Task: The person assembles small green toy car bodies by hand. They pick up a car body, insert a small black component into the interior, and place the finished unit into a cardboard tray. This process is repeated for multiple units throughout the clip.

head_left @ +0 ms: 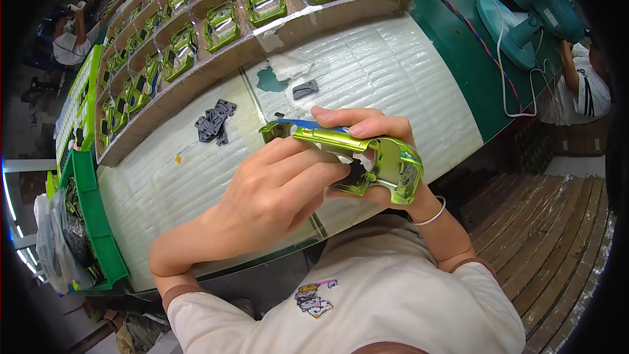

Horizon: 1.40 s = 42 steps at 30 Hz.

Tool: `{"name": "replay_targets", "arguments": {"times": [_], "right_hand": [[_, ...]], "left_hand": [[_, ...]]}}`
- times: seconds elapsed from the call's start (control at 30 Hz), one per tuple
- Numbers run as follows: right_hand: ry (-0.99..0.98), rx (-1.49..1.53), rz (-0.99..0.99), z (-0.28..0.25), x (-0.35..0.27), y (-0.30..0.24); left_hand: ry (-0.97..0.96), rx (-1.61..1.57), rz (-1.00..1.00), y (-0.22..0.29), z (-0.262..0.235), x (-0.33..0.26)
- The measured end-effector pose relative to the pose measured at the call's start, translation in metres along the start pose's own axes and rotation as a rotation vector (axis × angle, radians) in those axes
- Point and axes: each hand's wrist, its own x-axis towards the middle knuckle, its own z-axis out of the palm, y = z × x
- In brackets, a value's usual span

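Note:
A shiny metallic green toy car body (367, 157) is held above the white padded table (393, 72), turned on its side. My right hand (367, 124) grips it from behind, fingers over its top edge. My left hand (275, 190) covers its near side, with the fingertips pressed at a small black part inside the shell. A small pile of black plastic pieces (215, 124) lies on the table to the left of my hands, and a single dark grey piece (304, 88) lies farther back.
A long cardboard tray (196, 72) with dividers holds several more green car bodies across the back. A green bin (92, 223) with bagged parts stands at the left. A teal fan (524, 13) stands at the right, beside another seated person (586, 85).

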Motion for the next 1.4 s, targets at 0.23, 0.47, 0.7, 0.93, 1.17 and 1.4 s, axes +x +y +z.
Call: {"name": "replay_targets", "arguments": {"times": [0.23,0.47,0.7,0.93,1.17,1.4], "right_hand": [[-0.002,0.052,-0.009,0.001,0.002,0.000],[-0.011,0.044,-0.026,0.003,0.002,-0.001],[-0.048,0.061,-0.032,0.003,0.002,-0.002],[-0.055,0.032,-0.072,0.002,0.003,-0.001],[0.004,0.027,-0.059,0.002,0.001,0.002],[0.005,-0.017,-0.041,0.001,0.003,-0.003]], "left_hand": [[0.019,-0.153,-0.121,0.001,-0.005,0.002],[0.005,-0.093,-0.037,-0.005,-0.007,0.000],[-0.036,-0.141,-0.030,-0.005,-0.007,-0.002],[-0.171,-0.138,0.028,-0.013,-0.011,-0.004],[-0.149,-0.101,0.072,-0.009,-0.009,0.000],[0.122,-0.035,0.150,-0.015,0.013,-0.004]]}}
